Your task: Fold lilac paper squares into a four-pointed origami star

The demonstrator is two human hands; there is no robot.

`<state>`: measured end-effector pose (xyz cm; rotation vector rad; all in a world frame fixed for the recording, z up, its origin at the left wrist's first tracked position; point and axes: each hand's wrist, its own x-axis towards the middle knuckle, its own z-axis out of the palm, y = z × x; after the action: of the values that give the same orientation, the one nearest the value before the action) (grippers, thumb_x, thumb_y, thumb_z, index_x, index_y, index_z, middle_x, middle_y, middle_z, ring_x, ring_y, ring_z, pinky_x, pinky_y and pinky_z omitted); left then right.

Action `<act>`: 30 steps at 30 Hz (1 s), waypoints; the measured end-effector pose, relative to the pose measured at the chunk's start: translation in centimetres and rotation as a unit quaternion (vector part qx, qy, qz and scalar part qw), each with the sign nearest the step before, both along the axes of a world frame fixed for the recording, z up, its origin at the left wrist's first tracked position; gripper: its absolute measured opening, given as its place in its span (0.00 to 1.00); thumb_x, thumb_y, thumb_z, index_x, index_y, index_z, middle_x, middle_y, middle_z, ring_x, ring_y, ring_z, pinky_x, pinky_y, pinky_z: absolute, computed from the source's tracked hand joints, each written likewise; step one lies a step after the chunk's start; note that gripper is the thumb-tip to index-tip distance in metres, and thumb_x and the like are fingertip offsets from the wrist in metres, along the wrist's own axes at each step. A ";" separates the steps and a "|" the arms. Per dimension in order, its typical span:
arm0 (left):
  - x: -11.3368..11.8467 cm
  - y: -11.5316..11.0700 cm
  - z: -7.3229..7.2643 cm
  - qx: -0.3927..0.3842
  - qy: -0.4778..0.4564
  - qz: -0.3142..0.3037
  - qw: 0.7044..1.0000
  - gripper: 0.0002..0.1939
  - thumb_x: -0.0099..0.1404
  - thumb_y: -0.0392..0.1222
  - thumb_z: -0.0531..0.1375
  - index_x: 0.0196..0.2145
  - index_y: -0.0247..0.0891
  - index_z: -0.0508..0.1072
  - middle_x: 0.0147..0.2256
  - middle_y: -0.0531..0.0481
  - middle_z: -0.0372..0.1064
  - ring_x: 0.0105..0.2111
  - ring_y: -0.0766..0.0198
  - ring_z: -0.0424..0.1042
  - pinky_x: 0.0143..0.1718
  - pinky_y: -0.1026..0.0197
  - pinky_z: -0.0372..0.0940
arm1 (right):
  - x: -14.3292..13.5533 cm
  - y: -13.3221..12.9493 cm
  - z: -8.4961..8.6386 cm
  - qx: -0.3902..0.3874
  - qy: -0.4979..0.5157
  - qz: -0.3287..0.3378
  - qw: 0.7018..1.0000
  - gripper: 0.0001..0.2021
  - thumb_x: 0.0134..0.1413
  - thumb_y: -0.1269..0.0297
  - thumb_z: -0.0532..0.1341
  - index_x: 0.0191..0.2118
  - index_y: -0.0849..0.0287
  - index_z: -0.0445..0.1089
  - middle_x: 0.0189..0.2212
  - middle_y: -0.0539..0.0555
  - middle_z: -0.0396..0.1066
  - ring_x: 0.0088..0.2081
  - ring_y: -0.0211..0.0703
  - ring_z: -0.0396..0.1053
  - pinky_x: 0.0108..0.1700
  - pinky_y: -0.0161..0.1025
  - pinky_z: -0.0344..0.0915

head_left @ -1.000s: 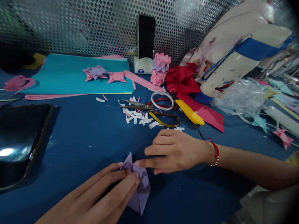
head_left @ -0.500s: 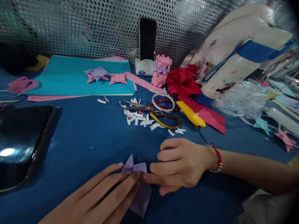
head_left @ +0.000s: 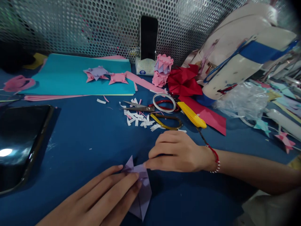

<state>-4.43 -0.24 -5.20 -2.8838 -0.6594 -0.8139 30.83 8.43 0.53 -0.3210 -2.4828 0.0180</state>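
Observation:
A folded piece of purple origami paper (head_left: 145, 193) lies on the blue table near the front edge of view, with a pointed flap (head_left: 129, 164) standing at its upper left. My left hand (head_left: 101, 197) rests over it, fingers stretched out flat, the fingertips pressing on its middle and covering part of it. At the upper right corner of the paper, my right hand (head_left: 175, 152) is closed, its index fingertip meeting the corner in what looks like a pinch. The thumb is hidden beneath that hand.
Scissors (head_left: 141, 108), a white tape ring (head_left: 154, 103), a yellow cutter (head_left: 191, 113) and white paper scraps (head_left: 136, 119) lie beyond my hands. A phone (head_left: 21, 141) is at left; blue paper sheets (head_left: 63, 75), origami pieces (head_left: 96, 72) and a bottle (head_left: 237, 66) stand farther back.
My right hand has moved up slightly from the paper's middle to its upper right corner, uncovering more of the folds. My left hand stays pressed on the paper.

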 end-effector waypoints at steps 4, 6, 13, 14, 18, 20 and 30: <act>-0.3 -0.1 -0.6 -0.006 -0.003 0.001 1.000 0.23 0.91 0.49 0.63 0.75 0.50 0.86 0.79 0.50 0.81 0.82 0.51 0.77 0.92 0.49 0.63 | -0.7 0.2 0.1 -0.009 0.005 -0.022 1.000 0.18 0.97 0.68 0.63 0.48 0.57 0.88 0.43 0.50 0.89 0.42 0.40 0.76 0.47 0.39 0.73; -0.3 -0.1 -0.7 -0.011 -0.006 0.004 1.000 0.24 0.91 0.50 0.63 0.76 0.50 0.85 0.78 0.50 0.82 0.82 0.51 0.77 0.92 0.50 0.63 | -0.8 0.3 0.1 0.003 -0.005 -0.012 1.000 0.17 0.97 0.68 0.64 0.48 0.57 0.88 0.44 0.50 0.89 0.43 0.40 0.76 0.47 0.39 0.73; -0.6 0.3 -0.3 -0.033 -0.002 0.006 0.999 0.29 0.91 0.51 0.61 0.83 0.53 0.79 0.77 0.50 0.83 0.78 0.50 0.82 0.81 0.51 0.77 | -0.7 0.4 -0.2 0.066 -0.037 -0.021 0.997 0.13 0.95 0.67 0.67 0.50 0.54 0.88 0.45 0.49 0.87 0.44 0.41 0.73 0.43 0.42 0.67; -0.7 0.3 -0.3 -0.034 0.000 0.006 0.999 0.29 0.91 0.50 0.60 0.83 0.52 0.79 0.78 0.50 0.82 0.78 0.50 0.81 0.81 0.51 0.77 | -0.7 0.4 -0.3 0.063 -0.041 -0.026 0.997 0.13 0.95 0.66 0.67 0.50 0.54 0.88 0.45 0.49 0.87 0.44 0.41 0.73 0.44 0.41 0.68; -1.1 0.3 -0.6 -0.033 0.014 -0.008 0.999 0.30 0.90 0.48 0.61 0.84 0.51 0.79 0.80 0.50 0.79 0.80 0.49 0.79 0.83 0.51 0.76 | -0.9 0.6 -0.4 0.047 -0.033 -0.030 0.998 0.14 0.96 0.65 0.67 0.49 0.57 0.87 0.44 0.50 0.87 0.42 0.41 0.73 0.47 0.39 0.71; -1.2 0.3 -0.6 -0.033 0.015 -0.017 0.999 0.31 0.88 0.45 0.62 0.83 0.50 0.79 0.82 0.50 0.77 0.81 0.49 0.77 0.86 0.50 0.71 | -0.9 0.7 -0.3 0.054 -0.025 -0.028 0.998 0.16 0.96 0.66 0.65 0.48 0.57 0.87 0.43 0.49 0.87 0.42 0.41 0.73 0.47 0.39 0.71; 0.7 1.6 1.6 -0.049 0.017 -0.054 0.997 0.34 0.77 0.30 0.62 0.77 0.41 0.83 0.74 0.50 0.85 0.78 0.51 0.73 0.97 0.47 0.40 | -0.5 0.8 -0.5 0.047 -0.034 -0.013 0.998 0.13 0.95 0.68 0.67 0.49 0.55 0.88 0.45 0.50 0.88 0.42 0.41 0.72 0.47 0.39 0.70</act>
<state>-3.69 1.35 -3.62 -3.0374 -0.5577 -0.7621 30.36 9.28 -0.01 -0.3193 -2.5364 -0.1223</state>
